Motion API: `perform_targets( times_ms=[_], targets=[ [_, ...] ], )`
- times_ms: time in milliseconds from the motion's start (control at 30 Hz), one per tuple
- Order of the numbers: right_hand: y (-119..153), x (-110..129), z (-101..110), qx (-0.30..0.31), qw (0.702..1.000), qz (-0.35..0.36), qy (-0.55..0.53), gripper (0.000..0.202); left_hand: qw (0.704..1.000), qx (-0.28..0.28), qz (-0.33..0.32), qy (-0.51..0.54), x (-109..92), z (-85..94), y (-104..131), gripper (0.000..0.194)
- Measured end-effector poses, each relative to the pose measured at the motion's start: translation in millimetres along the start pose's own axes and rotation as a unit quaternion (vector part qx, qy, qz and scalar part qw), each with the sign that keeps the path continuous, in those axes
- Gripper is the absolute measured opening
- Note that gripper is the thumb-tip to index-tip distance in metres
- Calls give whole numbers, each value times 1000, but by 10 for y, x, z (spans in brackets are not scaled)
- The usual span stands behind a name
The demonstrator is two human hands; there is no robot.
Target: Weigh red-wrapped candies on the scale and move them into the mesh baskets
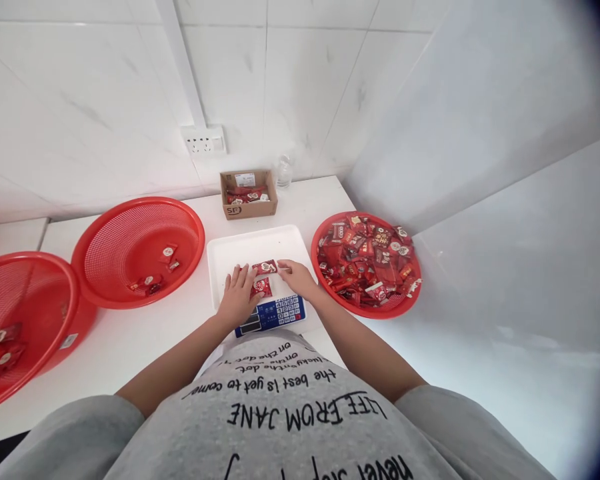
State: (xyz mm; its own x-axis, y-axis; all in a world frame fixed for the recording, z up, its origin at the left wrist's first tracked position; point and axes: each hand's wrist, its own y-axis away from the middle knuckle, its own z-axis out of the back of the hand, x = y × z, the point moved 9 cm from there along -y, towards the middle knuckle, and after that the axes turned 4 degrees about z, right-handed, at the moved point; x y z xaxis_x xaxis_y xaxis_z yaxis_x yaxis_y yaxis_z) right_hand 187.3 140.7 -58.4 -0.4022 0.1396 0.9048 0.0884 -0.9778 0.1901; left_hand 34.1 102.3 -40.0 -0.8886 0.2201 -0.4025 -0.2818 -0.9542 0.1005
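Observation:
A long red snack packet (265,267) lies across the white tray (280,241) of a weighing scale. Just below it is a squarish red packet (261,287) with a round white print. My left hand (238,293) rests over the left ends of both packets, palm down with fingers stretched out. The long packet's right end is between the thumb and fingers of my right hand (297,277). The scale's blue keypad panel (273,315) shows below my hands.
A red basket (320,293) full of red packets stands right of the scale. Two red baskets, one nearer (200,233) and one farther left (75,293), hold several packets. Behind are a cardboard box (253,210) with packets and a clear container (284,172) by the wall.

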Motion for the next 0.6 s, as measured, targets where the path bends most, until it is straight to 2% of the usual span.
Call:
perform_targets(
  times_ms=[133, 233, 300, 367, 467, 600],
  targets=[
    [85, 29, 327, -70, 994, 29, 85, 29, 999, -6, -26, -29, -171, -7, -53, 58],
    [197, -60, 775, -172, 975, 45, 136, 31, 998, -3, -39, -43, -206, -64, -80, 57],
    [275, -249, 1057, -220, 961, 10, 169, 33, 998, -4, -48, -46, -195, -94, -85, 56],
    [292, -500, 1186, -195, 957, -50, 209, 34, 997, -3, -57, -50, -176, -112, -85, 55],
    [245, -792, 1158, -94, 954, -117, 260, 36, 996, 4, -67, -55, -157, -118, -91, 56],
    [147, -816, 1081, -33, 943, -125, 306, 43, 996, 1, -66, -55, -171, -64, -114, 54]
  ],
)
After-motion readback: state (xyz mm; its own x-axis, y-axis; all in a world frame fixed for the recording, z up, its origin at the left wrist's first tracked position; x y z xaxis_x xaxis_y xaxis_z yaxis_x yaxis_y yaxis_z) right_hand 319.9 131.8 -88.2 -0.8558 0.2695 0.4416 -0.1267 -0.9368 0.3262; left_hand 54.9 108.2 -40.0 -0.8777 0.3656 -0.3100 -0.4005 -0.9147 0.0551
